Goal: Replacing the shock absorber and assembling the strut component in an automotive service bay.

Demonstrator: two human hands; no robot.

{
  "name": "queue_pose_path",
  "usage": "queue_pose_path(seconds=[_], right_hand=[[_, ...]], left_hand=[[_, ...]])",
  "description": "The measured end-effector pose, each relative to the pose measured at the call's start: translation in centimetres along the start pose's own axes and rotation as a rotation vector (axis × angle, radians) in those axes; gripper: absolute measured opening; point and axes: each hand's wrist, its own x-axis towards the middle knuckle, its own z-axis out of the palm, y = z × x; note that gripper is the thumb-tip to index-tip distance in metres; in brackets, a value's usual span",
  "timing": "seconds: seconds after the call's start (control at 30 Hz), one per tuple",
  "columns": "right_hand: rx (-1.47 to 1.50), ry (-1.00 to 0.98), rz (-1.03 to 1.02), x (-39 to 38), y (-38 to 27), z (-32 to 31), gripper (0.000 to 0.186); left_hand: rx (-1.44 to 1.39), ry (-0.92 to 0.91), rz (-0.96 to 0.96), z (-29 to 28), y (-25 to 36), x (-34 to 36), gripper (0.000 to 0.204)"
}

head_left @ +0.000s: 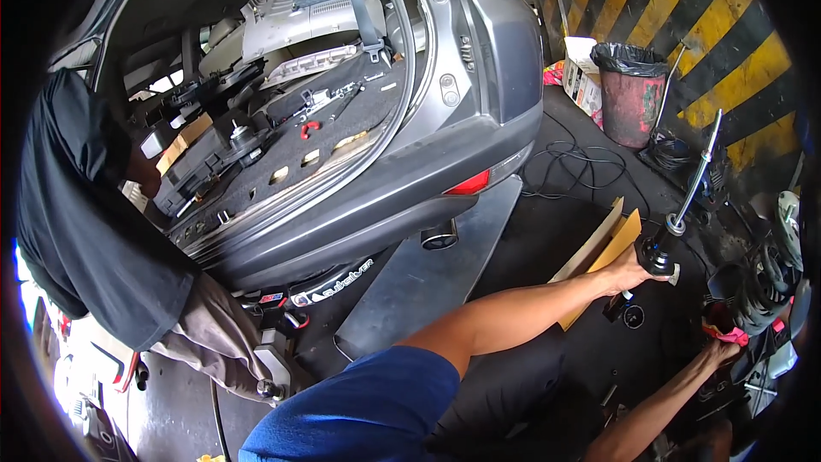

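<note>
My left hand [627, 272], its arm stretched out in a blue sleeve, is closed around a shock absorber [659, 255]. The black body of the shock sits at my fingers, and its thin bright rod points up and away to the right. Lower right, my right hand [725, 352] grips a red-pink rag [729, 334]. Right beside the rag is a black ribbed part [757, 299], perhaps a coil or a boot. An opened cardboard box [617, 244] lies on the dark floor behind my left wrist. Blur and shadow hide the right fingertips.
A grey car [376, 188] stands with its rear open, interior parts and tools inside. At left, a person in black [103, 205] leans into it. A metal sheet [428, 282] lies under the bumper. Cables [581, 167] and a red bin [633, 107] are near the striped wall.
</note>
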Motion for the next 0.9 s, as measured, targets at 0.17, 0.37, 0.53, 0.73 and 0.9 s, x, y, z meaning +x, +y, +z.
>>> queue_pose_path(seconds=[0.17,0.37,0.53,0.73,0.9], right_hand=[[0.059,0.19,0.038,-6.9,-2.6,15.1,0.021],[-1.449,0.61,-0.688,-3.8,-0.5,4.4,0.015],[0.646,0.319,-0.114,-3.6,-5.7,3.8,0.053],[0.803,-0.041,-0.062,-4.7,-7.8,6.4,0.056],[0.583,0.133,0.066,-8.4,-6.1,6.0,0.05]], left_hand=[[0.078,0.061,0.049,-0.6,-1.1,0.7,0.047],[0.217,0.125,-0.099,-0.3,1.8,1.1,0.028],[-0.049,0.023,-0.067,1.5,0.3,1.9,0.029],[-0.061,-0.015,-0.077,0.6,-0.7,1.1,0.029],[0.004,0.021,-0.046,-0.7,-0.2,1.2,0.027]])
